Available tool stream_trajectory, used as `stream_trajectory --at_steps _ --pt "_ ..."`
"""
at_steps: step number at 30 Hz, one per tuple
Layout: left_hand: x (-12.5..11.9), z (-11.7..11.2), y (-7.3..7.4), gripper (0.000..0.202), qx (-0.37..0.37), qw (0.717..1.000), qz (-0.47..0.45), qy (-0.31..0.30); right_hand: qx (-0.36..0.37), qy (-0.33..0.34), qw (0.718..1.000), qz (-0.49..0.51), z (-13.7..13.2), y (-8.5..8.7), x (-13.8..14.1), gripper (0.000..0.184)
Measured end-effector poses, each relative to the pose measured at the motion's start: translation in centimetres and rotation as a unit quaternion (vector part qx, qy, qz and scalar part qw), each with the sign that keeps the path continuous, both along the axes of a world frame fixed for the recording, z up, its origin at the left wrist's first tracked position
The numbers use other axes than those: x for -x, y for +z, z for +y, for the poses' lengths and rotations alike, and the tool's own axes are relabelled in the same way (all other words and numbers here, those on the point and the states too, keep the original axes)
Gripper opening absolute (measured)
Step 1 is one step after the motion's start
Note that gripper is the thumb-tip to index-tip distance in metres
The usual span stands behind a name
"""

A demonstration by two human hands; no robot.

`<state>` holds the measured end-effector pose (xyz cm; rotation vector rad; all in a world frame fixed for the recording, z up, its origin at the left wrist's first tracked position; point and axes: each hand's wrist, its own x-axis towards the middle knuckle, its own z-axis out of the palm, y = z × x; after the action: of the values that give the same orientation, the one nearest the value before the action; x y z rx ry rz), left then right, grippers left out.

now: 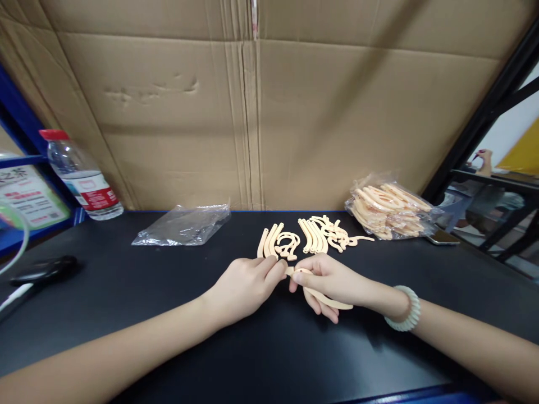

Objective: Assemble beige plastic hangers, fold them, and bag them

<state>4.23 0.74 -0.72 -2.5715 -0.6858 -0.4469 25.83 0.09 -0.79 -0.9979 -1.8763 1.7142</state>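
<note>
Grips a pale curved strip (330, 302) in the right hand (330, 279) over the middle of the black table (269, 359); pinches a small pale end (289, 270) just left of it with the left hand (246, 286), nearer than the loose pieces (312, 237).

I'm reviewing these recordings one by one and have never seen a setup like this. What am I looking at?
There is no robot here: these are a person's bare hands, seen in one picture from a camera worn on the head, looking forward and down. The right hand holds a curved pale piece. The left hand meets it at one end, though its exact grip is hard to make out. Beyond them on the black table lie loose curved pieces, a clear plastic bag to the left, and a bag of similar pieces to the right. A red-capped bottle stands far left.
</note>
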Motion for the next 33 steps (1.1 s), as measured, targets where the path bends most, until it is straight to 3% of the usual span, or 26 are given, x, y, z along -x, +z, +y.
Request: stream_trajectory --at_steps 5,10,21,23,26,30,33 --pt "0.0 0.0 0.4 0.024 0.036 0.998 0.049 -0.007 -0.043 -0.007 0.999 -0.012 -0.5 0.2 0.3 0.031" --pt "0.0 0.0 0.5 0.020 0.033 0.997 0.073 -0.008 -0.091 -0.062 0.993 -0.051 -1.1 -0.1 0.8 0.028" --pt "-0.2 -0.2 0.6 0.023 0.051 0.996 0.070 0.016 -0.278 -0.101 0.948 -0.115 -2.0 -0.6 1.1 0.035" --pt "-0.1 -0.1 0.6 0.023 0.098 0.993 0.046 0.047 -0.393 -0.094 0.906 -0.129 -2.3 -0.6 1.2 0.033" --pt "0.1 0.0 0.6 0.021 0.149 0.985 0.009 0.087 -0.576 -0.109 0.802 -0.117 -2.6 0.0 1.0 0.028" --pt "-0.1 0.0 0.3 0.020 0.196 0.974 -0.071 0.085 -0.664 -0.187 0.724 -0.032 -1.8 1.7 -0.4 0.013" --pt "-0.3 0.2 0.1 0.027 0.259 0.952 -0.136 0.088 -0.700 -0.243 0.670 -0.031 0.1 3.0 -1.9 0.014"
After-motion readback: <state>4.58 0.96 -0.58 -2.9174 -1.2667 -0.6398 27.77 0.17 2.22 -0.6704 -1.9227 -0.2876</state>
